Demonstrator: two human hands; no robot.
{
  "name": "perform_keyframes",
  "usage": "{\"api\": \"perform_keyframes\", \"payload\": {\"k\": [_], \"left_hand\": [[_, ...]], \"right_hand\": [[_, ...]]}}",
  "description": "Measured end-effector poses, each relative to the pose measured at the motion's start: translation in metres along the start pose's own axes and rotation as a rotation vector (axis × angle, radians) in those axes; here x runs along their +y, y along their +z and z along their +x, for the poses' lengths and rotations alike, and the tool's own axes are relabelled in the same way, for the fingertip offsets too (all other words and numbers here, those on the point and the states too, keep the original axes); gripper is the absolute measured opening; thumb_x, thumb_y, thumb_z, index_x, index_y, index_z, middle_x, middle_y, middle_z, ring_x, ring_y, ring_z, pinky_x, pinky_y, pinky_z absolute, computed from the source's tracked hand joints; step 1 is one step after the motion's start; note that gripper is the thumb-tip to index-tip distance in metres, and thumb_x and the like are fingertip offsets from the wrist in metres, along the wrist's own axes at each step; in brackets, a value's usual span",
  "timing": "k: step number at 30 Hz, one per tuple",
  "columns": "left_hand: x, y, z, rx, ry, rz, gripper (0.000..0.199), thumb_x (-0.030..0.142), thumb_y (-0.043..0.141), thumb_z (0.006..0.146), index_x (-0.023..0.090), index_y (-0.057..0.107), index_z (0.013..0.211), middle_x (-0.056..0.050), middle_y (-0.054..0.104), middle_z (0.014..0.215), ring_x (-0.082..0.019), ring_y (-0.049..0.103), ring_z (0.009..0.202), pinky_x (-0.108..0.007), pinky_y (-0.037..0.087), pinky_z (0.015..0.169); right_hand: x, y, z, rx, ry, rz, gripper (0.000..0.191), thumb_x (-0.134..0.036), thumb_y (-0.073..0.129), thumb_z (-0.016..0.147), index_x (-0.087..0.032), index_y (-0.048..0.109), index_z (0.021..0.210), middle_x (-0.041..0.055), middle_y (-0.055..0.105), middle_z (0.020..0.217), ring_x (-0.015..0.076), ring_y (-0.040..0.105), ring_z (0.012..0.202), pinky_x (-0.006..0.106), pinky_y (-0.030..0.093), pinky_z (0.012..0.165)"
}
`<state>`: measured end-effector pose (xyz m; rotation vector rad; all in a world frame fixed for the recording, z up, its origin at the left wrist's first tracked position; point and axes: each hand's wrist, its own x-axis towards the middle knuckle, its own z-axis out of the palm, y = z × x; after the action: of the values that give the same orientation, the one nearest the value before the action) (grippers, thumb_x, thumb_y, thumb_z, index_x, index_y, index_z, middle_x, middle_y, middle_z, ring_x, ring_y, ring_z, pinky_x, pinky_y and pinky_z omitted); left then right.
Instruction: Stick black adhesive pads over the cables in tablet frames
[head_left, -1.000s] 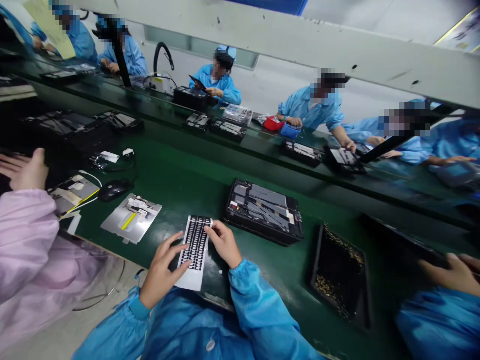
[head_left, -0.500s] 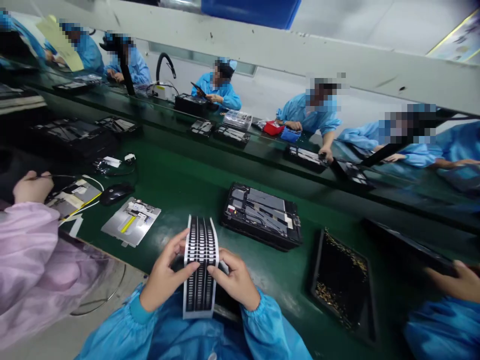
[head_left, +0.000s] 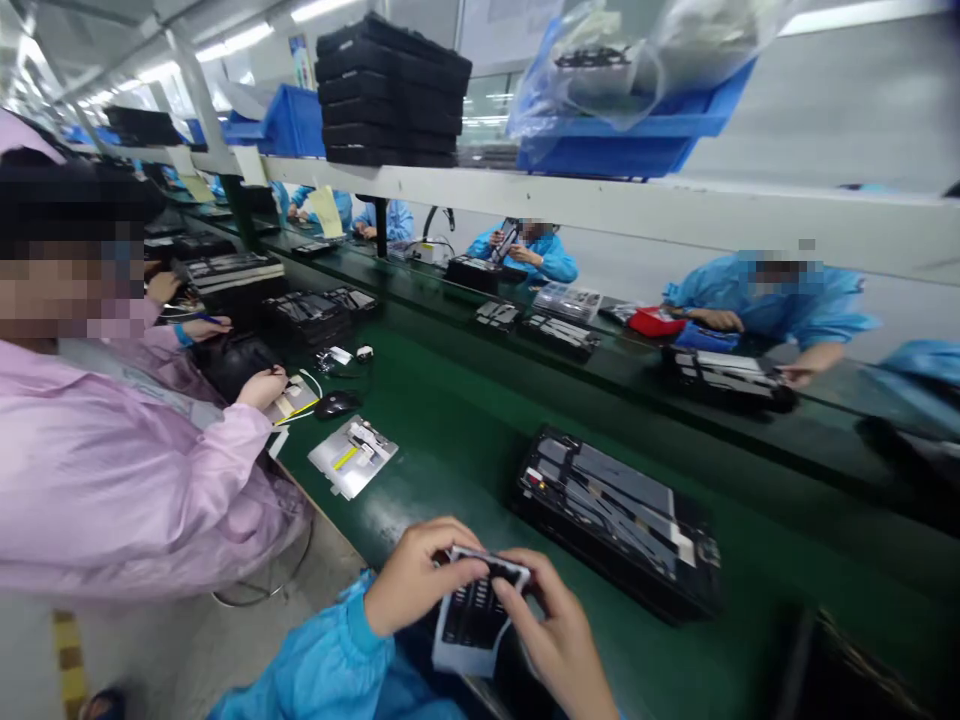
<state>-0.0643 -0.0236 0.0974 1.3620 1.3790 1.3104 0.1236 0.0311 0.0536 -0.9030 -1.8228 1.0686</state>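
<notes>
A strip sheet [head_left: 474, 612] with a white edge and rows of dark and light marks is bent over between my hands, above the bench's near edge. My left hand [head_left: 421, 575] pinches its upper left side, thumb on the front. My right hand [head_left: 553, 622] holds its upper right side, with the thumb on the front too. Behind the sheet the other fingers are partly hidden. To the right of my hands, a black tray [head_left: 619, 520] of flat grey and black parts lies on the green bench [head_left: 442, 400].
A silvery plate [head_left: 352, 457] and a black mouse [head_left: 337, 404] lie left of centre. A person in pink [head_left: 112, 470] sits at the left. A dark tray [head_left: 840, 670] is blurred at the lower right. Blue bins [head_left: 615, 150] stand on the overhead shelf [head_left: 480, 185].
The view has swung left and up, so the bench items appear further right and lower. The sheet, long and upright before, now looks shorter and folded over at the top, still in both hands.
</notes>
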Motion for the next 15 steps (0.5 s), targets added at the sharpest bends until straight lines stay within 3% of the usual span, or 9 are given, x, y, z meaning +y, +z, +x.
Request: {"api": "perform_keyframes", "payload": {"k": [3, 5, 8, 15], "left_hand": [[-0.01, 0.004, 0.014, 0.047, -0.093, -0.081, 0.04, 0.056, 0.07, 0.082, 0.018, 0.073, 0.096, -0.007, 0.072, 0.091, -0.021, 0.067, 0.086, -0.032, 0.054, 0.079], [-0.018, 0.007, 0.021, 0.05, -0.131, -0.108, 0.044, 0.057, 0.067, 0.085, 0.018, 0.07, 0.105, -0.006, 0.072, 0.091, -0.019, 0.067, 0.083, -0.03, 0.054, 0.075], [-0.026, 0.01, 0.025, 0.042, -0.157, -0.114, 0.041, 0.057, 0.065, 0.086, 0.017, 0.069, 0.099, -0.005, 0.071, 0.087, -0.017, 0.066, 0.078, -0.027, 0.052, 0.071], [-0.043, 0.018, 0.026, 0.035, -0.162, -0.057, 0.041, 0.058, 0.065, 0.084, 0.017, 0.069, 0.091, -0.003, 0.07, 0.081, -0.017, 0.063, 0.075, -0.026, 0.05, 0.069]], "right_hand": [[-0.005, 0.011, 0.009, -0.017, 0.156, 0.117, 0.033, -0.052, 0.061, 0.091, -0.021, 0.063, 0.079, -0.0007, 0.058, 0.066, 0.0157, 0.056, 0.062, 0.025, 0.046, 0.057], [-0.004, 0.017, 0.015, 0.017, 0.202, 0.219, 0.037, -0.056, 0.061, 0.09, -0.02, 0.061, 0.078, -0.0011, 0.058, 0.067, 0.0146, 0.054, 0.062, 0.024, 0.044, 0.057], [0.003, 0.02, 0.02, -0.012, 0.223, 0.309, 0.039, -0.058, 0.064, 0.087, -0.02, 0.062, 0.082, -0.0022, 0.058, 0.068, 0.013, 0.052, 0.06, 0.023, 0.043, 0.056], [0.026, 0.017, 0.02, 0.085, 0.155, 0.113, 0.041, -0.056, 0.051, 0.096, -0.02, 0.064, 0.08, -0.0015, 0.059, 0.068, 0.014, 0.056, 0.065, 0.024, 0.043, 0.061]]}}
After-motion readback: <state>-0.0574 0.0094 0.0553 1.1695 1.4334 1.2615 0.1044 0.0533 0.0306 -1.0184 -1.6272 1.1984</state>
